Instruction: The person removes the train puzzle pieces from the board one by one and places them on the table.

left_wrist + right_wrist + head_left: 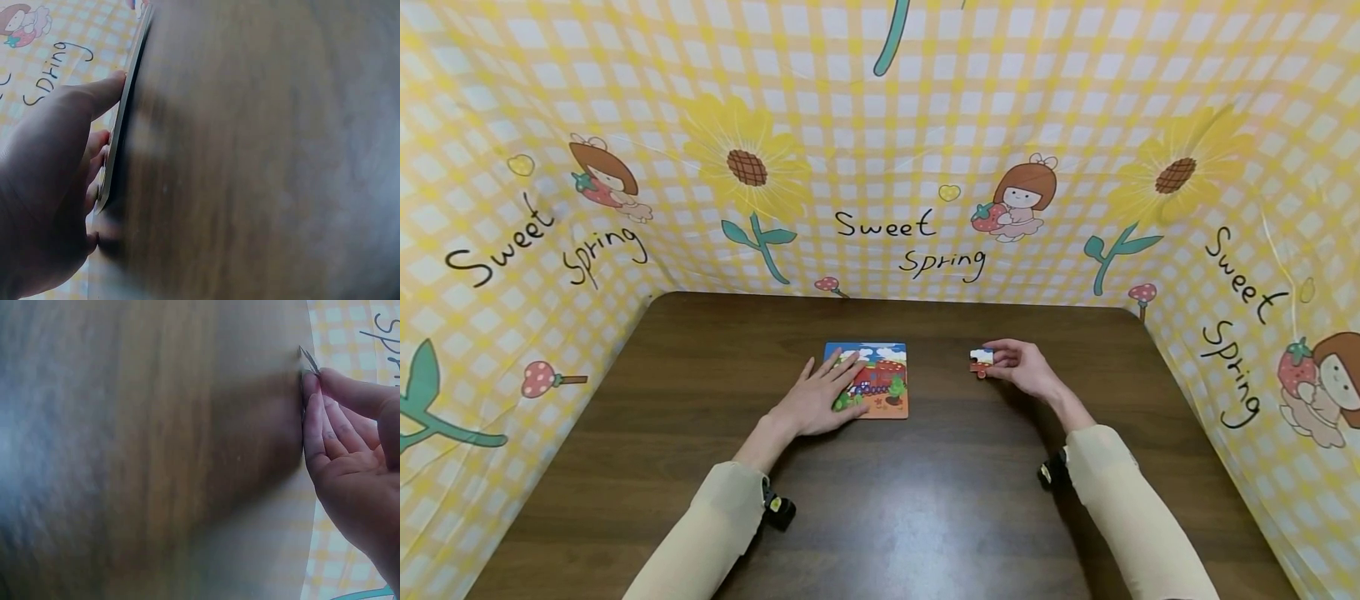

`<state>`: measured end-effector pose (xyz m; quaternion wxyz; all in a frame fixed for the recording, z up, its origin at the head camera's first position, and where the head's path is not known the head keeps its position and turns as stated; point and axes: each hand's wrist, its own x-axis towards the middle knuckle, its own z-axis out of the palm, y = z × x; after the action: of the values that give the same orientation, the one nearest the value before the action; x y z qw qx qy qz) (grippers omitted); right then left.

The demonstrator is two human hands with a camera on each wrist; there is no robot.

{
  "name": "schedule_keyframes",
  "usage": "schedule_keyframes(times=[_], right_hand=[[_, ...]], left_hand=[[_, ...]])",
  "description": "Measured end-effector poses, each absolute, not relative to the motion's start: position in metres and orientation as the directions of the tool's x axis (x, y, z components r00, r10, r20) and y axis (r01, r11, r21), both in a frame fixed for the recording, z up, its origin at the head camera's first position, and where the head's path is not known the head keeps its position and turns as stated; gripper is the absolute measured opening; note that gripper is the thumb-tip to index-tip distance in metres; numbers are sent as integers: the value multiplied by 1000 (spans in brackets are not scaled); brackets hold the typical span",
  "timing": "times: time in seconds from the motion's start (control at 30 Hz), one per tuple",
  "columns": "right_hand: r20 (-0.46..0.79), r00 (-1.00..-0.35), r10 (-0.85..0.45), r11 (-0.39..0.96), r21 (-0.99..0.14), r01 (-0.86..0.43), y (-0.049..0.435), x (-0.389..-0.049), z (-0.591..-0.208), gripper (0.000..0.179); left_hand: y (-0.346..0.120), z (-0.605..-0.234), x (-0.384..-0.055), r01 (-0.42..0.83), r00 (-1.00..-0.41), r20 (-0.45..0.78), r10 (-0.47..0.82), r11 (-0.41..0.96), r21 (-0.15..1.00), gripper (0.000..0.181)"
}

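Note:
A square picture puzzle [887, 379] with a blue sky, red house and green tree lies on the table. My left hand [820, 396] rests over its left part with fingers spread, hiding that side. In the left wrist view the fingers of my left hand [56, 169] lie along the thin edge of the puzzle board [115, 134]. To the right of the board, my right hand [1026, 371] pinches a small puzzle piece [981, 360], white, blue and red. The right wrist view shows the piece [309, 359] edge-on and tilted at the thumb and finger of my right hand [356, 434].
The dark wooden table [880, 500] is enclosed at the back and sides by a yellow checked cloth [880, 150] with printed flowers and figures. Black wrist cameras hang under both sleeves, the left camera [780, 508] close over the tabletop.

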<state>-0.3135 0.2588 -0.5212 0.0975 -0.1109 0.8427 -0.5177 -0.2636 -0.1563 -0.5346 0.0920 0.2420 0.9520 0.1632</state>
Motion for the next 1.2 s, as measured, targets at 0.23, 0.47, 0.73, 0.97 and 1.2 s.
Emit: schedule_keyframes(times=[0.23, 0.47, 0.73, 0.97, 1.2], right_hand=[[-17, -953, -303, 511, -847, -148, 259, -317, -521, 45], [37, -959, -281, 632, -745, -214, 252, -316, -523, 40], [58, -954, -295, 669, -700, -250, 250, -316, -525, 40], [69, -959, -276, 664, -707, -242, 245, -315, -520, 58], [95, -975, -201, 648, -733, -205, 227, -317, -519, 61]], left_hand=[[-158, -536, -265, 441, -864, -88, 497, 828, 348, 85], [-159, -537, -265, 443, -861, -84, 501, 822, 358, 85], [-161, -538, -268, 454, -861, -64, 504, 820, 350, 85], [-162, -540, -267, 459, -859, -57, 508, 816, 352, 86], [-165, -539, -267, 456, -865, -30, 502, 809, 371, 88]])
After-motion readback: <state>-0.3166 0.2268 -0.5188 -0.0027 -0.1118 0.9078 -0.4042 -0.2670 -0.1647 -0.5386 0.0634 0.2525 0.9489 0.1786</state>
